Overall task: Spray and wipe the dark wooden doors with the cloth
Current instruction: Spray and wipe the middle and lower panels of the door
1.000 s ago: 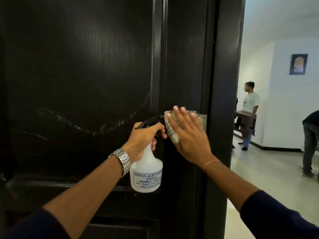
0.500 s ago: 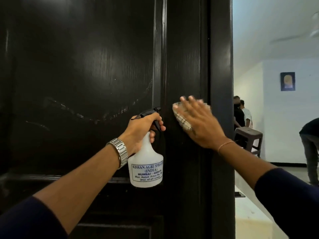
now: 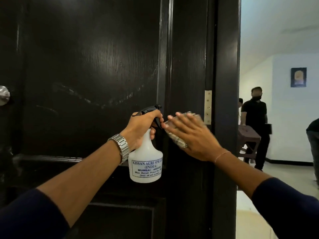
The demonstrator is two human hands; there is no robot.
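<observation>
left hand [image 3: 139,130] grips spray bottle [image 3: 145,161], finger on trigger | right hand [image 3: 193,137] flat, fingers straight, presses cloth [image 3: 174,135] on dark door [image 3: 86,66] stile | hinge [image 3: 208,106] at cloth's 2 o'clock | risk: cloth likely snags hinge; nozzle close, may wet hand

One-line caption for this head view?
Left hand grips spray bottle; right hand presses cloth flat against dark door.

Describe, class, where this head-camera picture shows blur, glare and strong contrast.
Head view: motion blur smears the right hand and cloth; soft glare sheens the door panel; the bright room beyond contrasts sharply; the bottle label stays legible.
</observation>
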